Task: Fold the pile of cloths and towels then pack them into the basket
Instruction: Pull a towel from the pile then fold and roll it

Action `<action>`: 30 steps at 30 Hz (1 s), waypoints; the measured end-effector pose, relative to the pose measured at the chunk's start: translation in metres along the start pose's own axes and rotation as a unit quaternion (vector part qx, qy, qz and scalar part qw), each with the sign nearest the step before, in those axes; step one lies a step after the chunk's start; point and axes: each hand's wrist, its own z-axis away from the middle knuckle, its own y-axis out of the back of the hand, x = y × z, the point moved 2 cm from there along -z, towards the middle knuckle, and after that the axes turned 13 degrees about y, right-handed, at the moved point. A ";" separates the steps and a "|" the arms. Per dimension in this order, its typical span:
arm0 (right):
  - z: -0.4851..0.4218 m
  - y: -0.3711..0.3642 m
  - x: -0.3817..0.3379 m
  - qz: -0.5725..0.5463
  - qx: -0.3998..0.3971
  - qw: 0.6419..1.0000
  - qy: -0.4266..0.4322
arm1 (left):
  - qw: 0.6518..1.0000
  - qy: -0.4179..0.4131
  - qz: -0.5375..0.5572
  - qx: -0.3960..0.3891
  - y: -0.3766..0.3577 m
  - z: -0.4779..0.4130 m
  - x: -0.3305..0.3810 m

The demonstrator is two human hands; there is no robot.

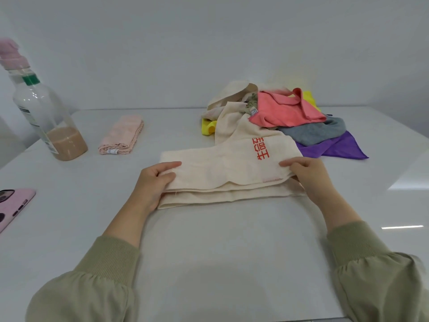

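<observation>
A cream towel (222, 173) with red embroidered characters lies partly folded on the white table (220, 247), its far end still trailing up into the pile. My left hand (155, 182) pinches the towel's left end. My right hand (306, 173) pinches its right end. Behind it sits the pile of cloths (285, 117): coral pink, grey, purple, yellow and cream pieces. A folded pale pink towel (121, 135) lies at the left. No basket is in view.
A clear bottle (46, 112) with a green cap and brownish liquid stands at the far left. A phone in a pink case (11, 205) lies at the table's left edge. A plain wall rises behind the table.
</observation>
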 end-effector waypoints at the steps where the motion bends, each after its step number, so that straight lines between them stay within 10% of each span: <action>1: 0.002 -0.001 -0.003 -0.072 0.035 0.997 -0.003 | 1.000 -0.001 -0.006 0.004 0.001 -0.001 -0.002; 4: 0.011 0.002 -0.008 -0.207 0.080 0.974 -0.043 | 0.999 -0.014 -0.032 0.022 0.002 -0.001 -0.005; 15: 0.022 0.001 0.006 0.067 -0.001 0.993 -0.095 | 0.998 0.032 0.017 -0.058 0.002 0.016 0.014; 23: 0.020 0.001 0.004 0.063 -0.001 0.991 -0.120 | 0.912 0.080 -0.368 -0.159 0.026 0.045 0.023; 27: 0.019 0.002 0.003 0.059 -0.004 0.989 -0.132 | 0.867 -0.097 -0.458 0.172 0.026 0.043 0.033; 30: 0.018 0.001 0.003 0.049 -0.011 0.988 -0.144 | 0.830 -0.269 -0.483 0.074 -0.026 0.041 0.024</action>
